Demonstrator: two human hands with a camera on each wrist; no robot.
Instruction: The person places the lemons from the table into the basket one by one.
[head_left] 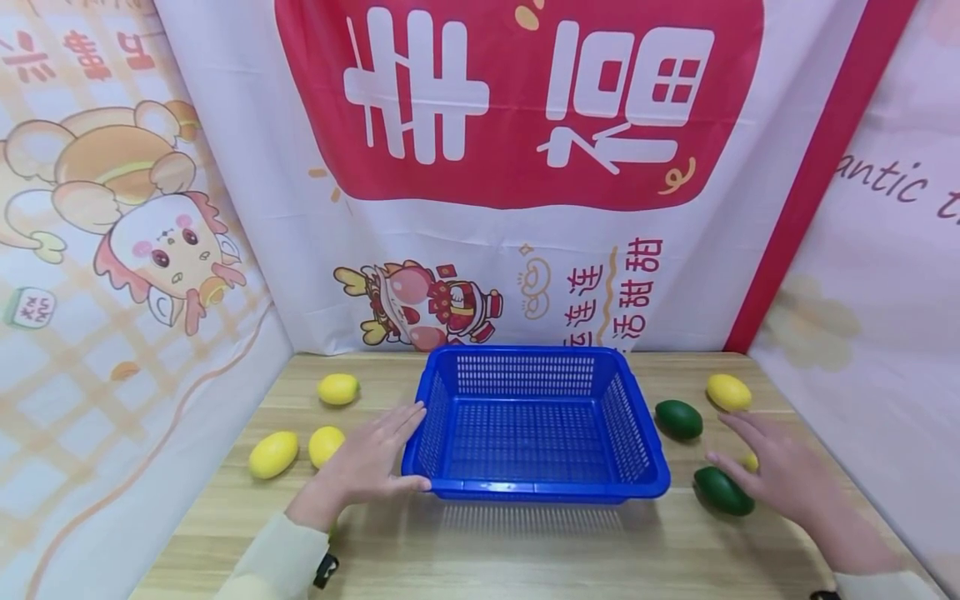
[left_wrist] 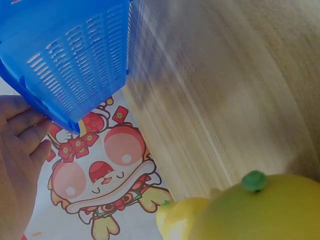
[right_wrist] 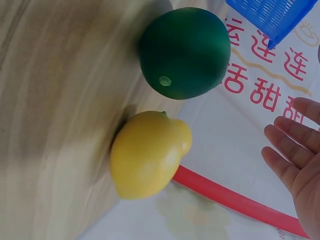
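A blue plastic basket (head_left: 536, 487) with slotted walls stands on the table, nothing inside it. My left hand (head_left: 367, 462) rests at its left side, fingers extended along the rim and thumb at the near corner. In the left wrist view those fingertips (left_wrist: 37, 132) touch the basket's rim. Over the right side of the table, my right hand (head_left: 783, 471) hovers with fingers spread and holds nothing. Below and beside it lie a dark green, smooth, oval fruit (head_left: 722, 490) and a mostly hidden lemon (head_left: 751, 462). Another green fruit (head_left: 678, 419) sits nearer the basket.
At the back right lies a lemon (head_left: 728, 392). Left of the basket are a lemon (head_left: 338, 389) at the back, a lemon (head_left: 273, 455) farther left, and a lemon (head_left: 326, 447) partly behind my left hand. Printed cloths (head_left: 525, 275) hang around the wooden table (head_left: 375, 567).
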